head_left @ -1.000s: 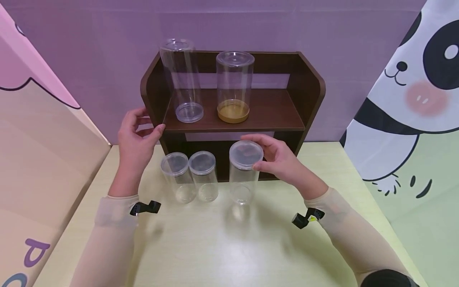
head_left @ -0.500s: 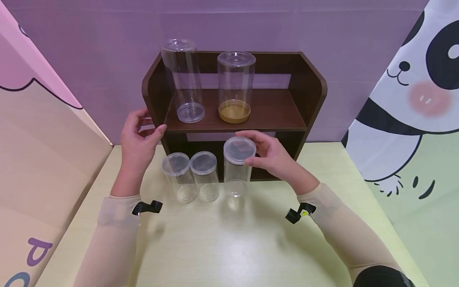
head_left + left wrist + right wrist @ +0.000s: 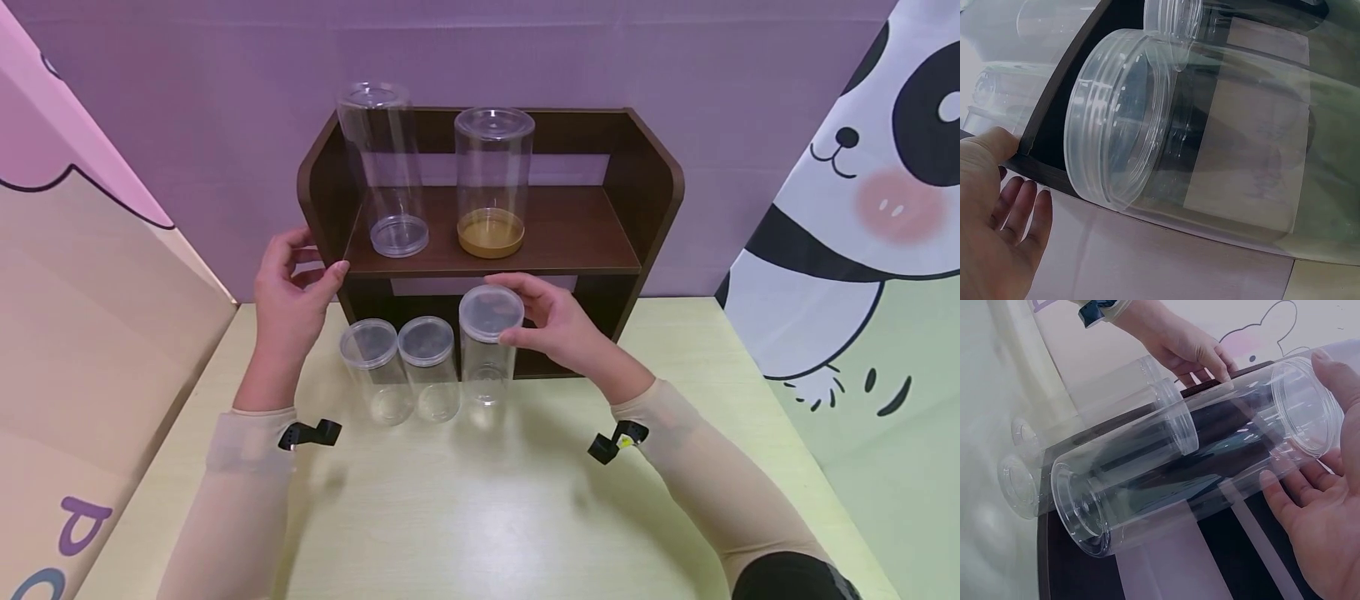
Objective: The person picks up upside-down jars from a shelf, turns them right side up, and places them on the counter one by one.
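My right hand [image 3: 558,329] holds a clear lidded plastic jar [image 3: 489,367] by its lid end, thumb on the near side and fingers around the far side. In the right wrist view the same jar [image 3: 1154,469] stretches away from the hand, and nothing shows inside it. Just left of it, two shorter clear lidded jars [image 3: 431,379] stand side by side on the table. My left hand [image 3: 288,300] grips the left side panel of a dark brown two-tier shelf [image 3: 577,246], its thumb on the front edge and its fingers on the outer side.
On the upper tier stand two tall clear jars upside down, one with a clear lid [image 3: 398,237] at its base, the other with a gold lid [image 3: 491,233]. The pale wooden table [image 3: 465,517] spreads in front. A purple backdrop [image 3: 480,50] and printed side panels surround it.
My right hand has moved the jar left and slightly back, closer to the two shorter jars. The left hand stays on the shelf's side panel.
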`<state>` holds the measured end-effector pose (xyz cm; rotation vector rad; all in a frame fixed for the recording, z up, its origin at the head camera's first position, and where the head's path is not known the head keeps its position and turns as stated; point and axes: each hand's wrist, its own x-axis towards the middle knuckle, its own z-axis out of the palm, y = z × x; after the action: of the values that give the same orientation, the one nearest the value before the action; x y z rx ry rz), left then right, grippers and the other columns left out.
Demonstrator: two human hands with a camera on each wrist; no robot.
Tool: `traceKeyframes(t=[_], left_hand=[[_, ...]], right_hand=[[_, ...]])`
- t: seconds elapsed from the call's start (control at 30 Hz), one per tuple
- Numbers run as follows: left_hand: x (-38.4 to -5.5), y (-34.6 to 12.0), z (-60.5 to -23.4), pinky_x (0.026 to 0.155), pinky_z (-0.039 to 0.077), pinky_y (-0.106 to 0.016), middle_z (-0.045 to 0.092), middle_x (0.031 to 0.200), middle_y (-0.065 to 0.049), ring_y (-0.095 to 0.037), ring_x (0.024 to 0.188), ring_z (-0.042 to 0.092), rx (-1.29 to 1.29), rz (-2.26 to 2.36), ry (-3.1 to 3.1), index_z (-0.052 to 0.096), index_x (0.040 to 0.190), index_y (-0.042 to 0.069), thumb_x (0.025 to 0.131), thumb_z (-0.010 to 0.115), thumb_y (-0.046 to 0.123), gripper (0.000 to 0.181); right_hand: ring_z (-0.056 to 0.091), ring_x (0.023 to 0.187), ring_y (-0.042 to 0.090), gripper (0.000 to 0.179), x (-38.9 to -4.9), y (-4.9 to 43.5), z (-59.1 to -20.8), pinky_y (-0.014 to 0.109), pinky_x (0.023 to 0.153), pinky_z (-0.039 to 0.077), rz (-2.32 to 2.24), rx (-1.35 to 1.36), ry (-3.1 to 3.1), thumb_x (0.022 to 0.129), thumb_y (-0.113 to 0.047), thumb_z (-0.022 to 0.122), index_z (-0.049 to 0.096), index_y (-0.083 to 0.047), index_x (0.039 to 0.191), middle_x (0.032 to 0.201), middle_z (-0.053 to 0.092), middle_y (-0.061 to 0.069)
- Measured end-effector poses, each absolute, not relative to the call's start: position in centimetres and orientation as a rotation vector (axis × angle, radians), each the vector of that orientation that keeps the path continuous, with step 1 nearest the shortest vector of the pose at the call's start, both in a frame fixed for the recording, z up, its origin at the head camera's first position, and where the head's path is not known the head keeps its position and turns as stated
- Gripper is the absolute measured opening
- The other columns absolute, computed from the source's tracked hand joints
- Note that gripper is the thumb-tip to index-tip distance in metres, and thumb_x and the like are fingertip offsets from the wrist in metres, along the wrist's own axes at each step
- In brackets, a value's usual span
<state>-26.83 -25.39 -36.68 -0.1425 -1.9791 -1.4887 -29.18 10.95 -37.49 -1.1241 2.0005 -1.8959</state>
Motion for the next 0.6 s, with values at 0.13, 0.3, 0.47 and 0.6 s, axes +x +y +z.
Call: traceKeyframes(t=[0.13, 0.3, 0.47, 0.6], left_hand=[[-26.9, -25.3, -36.7, 0.098, 0.057, -0.022, 0.062, 0.127, 0.01, -0.015, 0.116, 0.065, -0.144, -1.497, -1.967, 0.066, 0.146, 0.007, 0.099, 0.082, 0.005, 0.049], [-26.9, -25.3, -36.8, 0.099, 0.057, -0.023, 0.061, 0.128, 0.011, -0.015, 0.118, 0.064, -0.133, -1.487, -1.981, 0.065, 0.147, 0.008, 0.1, 0.081, 0.007, 0.05], [-26.9, -25.3, -36.7, 0.1, 0.056, -0.023, 0.061, 0.128, 0.011, -0.015, 0.118, 0.063, -0.123, -1.491, -1.982, 0.064, 0.148, 0.008, 0.1, 0.081, 0.007, 0.05], [-26.9, -25.2, -36.7, 0.1, 0.056, -0.024, 0.06, 0.128, 0.011, -0.015, 0.118, 0.063, -0.125, -1.499, -1.978, 0.064, 0.148, 0.008, 0.1, 0.081, 0.006, 0.05]], right_hand=[[0.067, 0.125, 0.029, 0.07, -29.2, 10.7, -38.0, 0.034, 0.109, 0.056, -1.894, -1.111, 1.994, 0.092, 0.005, 0.085, 0.056, 0.003, 0.155, 0.142, 0.067, 0.012], [0.067, 0.127, 0.029, 0.07, -29.1, 10.5, -38.9, 0.036, 0.111, 0.055, -1.863, -1.034, 2.025, 0.091, 0.01, 0.084, 0.057, -0.001, 0.156, 0.144, 0.067, 0.012], [0.068, 0.13, 0.031, 0.07, -29.3, 10.2, -40.0, 0.037, 0.114, 0.054, -1.84, -0.986, 2.057, 0.092, 0.009, 0.084, 0.057, -0.001, 0.156, 0.144, 0.067, 0.015], [0.067, 0.131, 0.032, 0.07, -29.6, 10.0, -40.9, 0.036, 0.112, 0.055, -1.845, -0.949, 2.052, 0.092, 0.009, 0.084, 0.058, -0.002, 0.157, 0.144, 0.067, 0.015]])
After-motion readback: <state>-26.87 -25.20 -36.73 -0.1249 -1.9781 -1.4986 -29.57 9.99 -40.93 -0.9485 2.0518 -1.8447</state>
